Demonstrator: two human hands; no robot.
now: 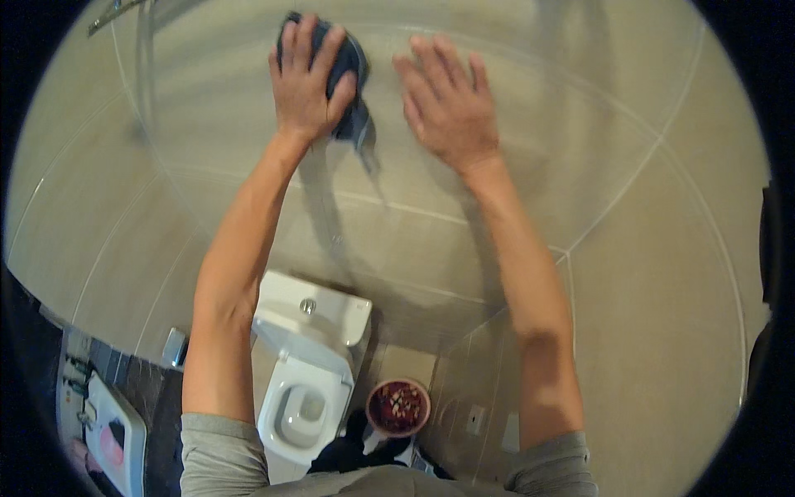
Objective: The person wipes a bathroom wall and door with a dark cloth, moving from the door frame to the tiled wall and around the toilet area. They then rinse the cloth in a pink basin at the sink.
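Note:
A dark blue cloth (357, 121) lies against the beige tiled wall (397, 248), pressed there under my left hand (304, 87). Its loose end trails down past my thumb. To the right, my right hand (450, 105) rests with its palm toward the same wall, fingers spread and nothing in it. Both arms reach up and forward, and their shadows fall across the tiles. The palm sides of both hands are hidden.
Below the wall stands a white toilet (307, 407) with its lid raised against the cistern (310, 310). Beside it is a round bin (398, 408) with small pieces inside. A white washbasin (115, 428) sits at lower left. A wall corner runs along the right.

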